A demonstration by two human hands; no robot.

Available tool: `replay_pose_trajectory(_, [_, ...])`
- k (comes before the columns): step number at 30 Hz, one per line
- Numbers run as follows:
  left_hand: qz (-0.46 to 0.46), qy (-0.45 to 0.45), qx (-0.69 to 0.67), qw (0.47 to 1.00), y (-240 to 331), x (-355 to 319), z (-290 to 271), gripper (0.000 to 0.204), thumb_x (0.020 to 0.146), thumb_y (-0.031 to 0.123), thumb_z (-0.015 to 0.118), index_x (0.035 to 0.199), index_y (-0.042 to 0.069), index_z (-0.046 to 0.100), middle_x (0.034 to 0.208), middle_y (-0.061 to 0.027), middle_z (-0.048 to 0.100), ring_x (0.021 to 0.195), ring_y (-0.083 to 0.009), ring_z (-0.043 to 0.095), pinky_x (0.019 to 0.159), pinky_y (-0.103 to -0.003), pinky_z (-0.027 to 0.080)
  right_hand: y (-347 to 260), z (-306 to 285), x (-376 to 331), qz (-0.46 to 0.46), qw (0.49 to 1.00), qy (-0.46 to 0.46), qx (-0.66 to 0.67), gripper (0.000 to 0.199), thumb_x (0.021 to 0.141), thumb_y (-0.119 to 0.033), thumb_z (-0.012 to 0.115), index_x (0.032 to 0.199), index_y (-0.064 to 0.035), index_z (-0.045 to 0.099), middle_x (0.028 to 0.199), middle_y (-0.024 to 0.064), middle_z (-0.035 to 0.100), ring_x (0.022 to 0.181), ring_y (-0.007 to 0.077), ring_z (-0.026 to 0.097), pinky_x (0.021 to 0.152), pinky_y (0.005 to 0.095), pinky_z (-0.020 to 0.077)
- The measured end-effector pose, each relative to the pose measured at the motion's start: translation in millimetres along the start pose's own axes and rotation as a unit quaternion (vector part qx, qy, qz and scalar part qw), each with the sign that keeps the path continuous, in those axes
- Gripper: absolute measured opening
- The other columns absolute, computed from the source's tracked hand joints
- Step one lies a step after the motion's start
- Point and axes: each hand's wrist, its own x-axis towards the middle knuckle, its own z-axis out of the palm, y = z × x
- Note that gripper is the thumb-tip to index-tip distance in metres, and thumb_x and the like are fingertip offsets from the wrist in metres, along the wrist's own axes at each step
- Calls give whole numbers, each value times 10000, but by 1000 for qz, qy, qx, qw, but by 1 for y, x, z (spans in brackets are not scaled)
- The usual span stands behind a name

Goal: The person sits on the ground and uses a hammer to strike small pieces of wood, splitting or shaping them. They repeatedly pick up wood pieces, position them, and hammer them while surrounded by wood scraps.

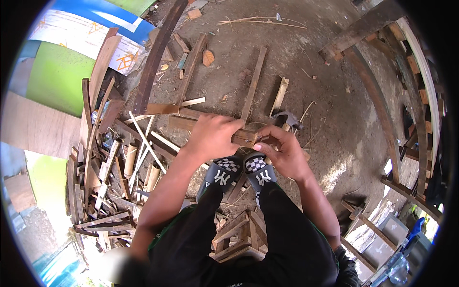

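The left hand (215, 136) has its fingers bent over a brown, narrow wooden strip with squared edges (246, 138), and it grips this strip close to the strip's right end. The right hand (286, 150) is at that same end, with the thumb touching it and the fingers curled; I cannot tell whether they pinch the wood or some small thing. The long axis of the strip goes across the body, from left to right, and the right end lies a little nearer to the person. The strip is above the toes of the dark sandals with checkered lining (221, 178). A curved grey metal claw hammer head (290, 120) lies just beyond the right hand, so this hand is the nearer one; its handle is mostly hidden. A thin brown wooden batten (254, 83) points away from the grip, almost crosswise to the strip; whether they are joined, I cannot see.
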Motion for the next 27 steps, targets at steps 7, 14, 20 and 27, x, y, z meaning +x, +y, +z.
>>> replay_pose_trajectory(7, [42, -17, -31, 998, 2, 1, 19, 293, 691, 199, 755, 961, 97, 703, 859, -108, 740, 865, -355, 733, 758, -499, 563, -6, -4, -3, -6, 1000, -19, -10, 313, 880, -213, 855, 917, 1, 630, 784, 56, 636, 728, 102, 570, 659, 323, 488])
replay_pose_trajectory(14, [35, -34, -53, 997, 0, -5, 33, 307, 622, 182, 779, 893, 99, 660, 793, -88, 690, 827, -356, 705, 706, -502, 534, -1, 0, -8, 64, 991, -32, -110, 350, 868, -255, 862, 874, 21, 646, 786, 84, 645, 781, 132, 567, 719, 346, 479])
replay_pose_trajectory(20, [32, -57, -48, 997, -1, -5, 40, 313, 624, 209, 797, 870, 94, 640, 812, -89, 697, 845, -368, 703, 744, -513, 532, 0, 1, -8, 31, 989, -30, -139, 355, 854, -246, 866, 900, 46, 670, 780, 123, 651, 767, 151, 585, 724, 353, 495])
replay_pose_trajectory(27, [30, -72, -34, 996, -1, -7, 43, 394, 640, 193, 795, 1010, 94, 700, 896, -103, 733, 894, -355, 726, 782, -496, 560, -1, 0, -10, 16, 983, -22, -183, 375, 833, -260, 881, 855, 47, 668, 676, 117, 579, 644, 151, 502, 593, 377, 435])
